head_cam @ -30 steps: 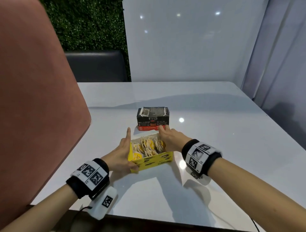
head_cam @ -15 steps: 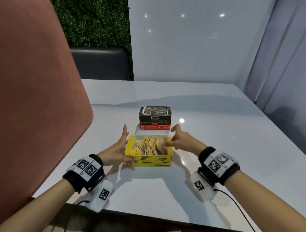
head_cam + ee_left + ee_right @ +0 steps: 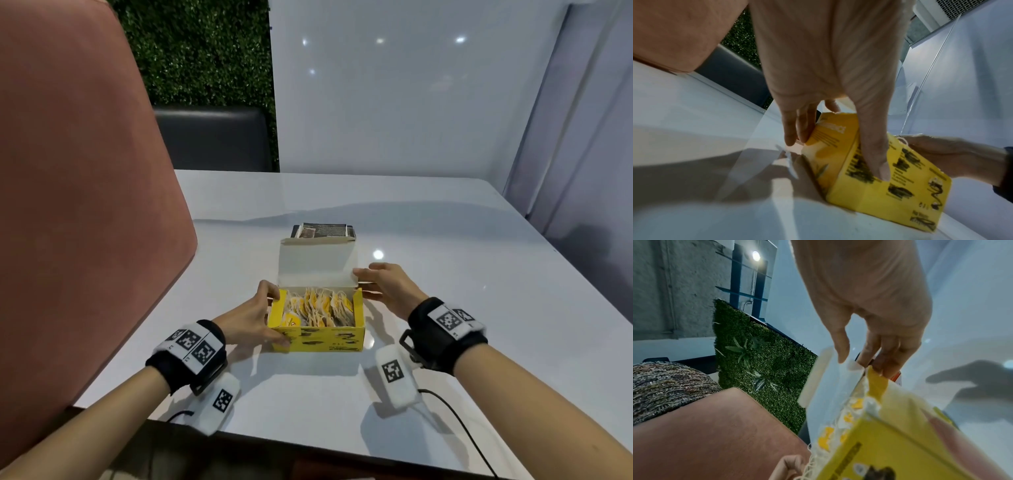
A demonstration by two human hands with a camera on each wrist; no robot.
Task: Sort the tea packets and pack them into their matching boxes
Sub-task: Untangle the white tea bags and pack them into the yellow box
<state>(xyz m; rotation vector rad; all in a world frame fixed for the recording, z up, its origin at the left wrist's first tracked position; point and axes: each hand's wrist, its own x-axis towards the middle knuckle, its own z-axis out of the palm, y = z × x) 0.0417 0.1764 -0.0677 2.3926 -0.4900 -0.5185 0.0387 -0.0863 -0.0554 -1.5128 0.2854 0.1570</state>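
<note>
An open yellow tea box (image 3: 318,339) stands on the white table (image 3: 445,240), filled with several yellow-tagged tea bags (image 3: 318,306). Its white lid (image 3: 317,262) stands upright at the back. My left hand (image 3: 251,317) grips the box's left end, thumb on the front face (image 3: 877,155) and fingers round the side. My right hand (image 3: 383,284) pinches the lid's right side flap (image 3: 854,365) at the box's far right corner. A closed black and red tea box (image 3: 323,230) sits behind, mostly hidden by the lid.
A large pink chair back (image 3: 75,192) rises along the table's left edge. A dark seat (image 3: 212,138) and a green hedge wall (image 3: 202,51) lie beyond the far edge. A cable (image 3: 455,421) trails from my right wrist over the near table edge.
The yellow box's lid, lying back before, now stands upright. My right hand moved from the tea bags to the lid's right flap. My left hand closed round the box's left end.
</note>
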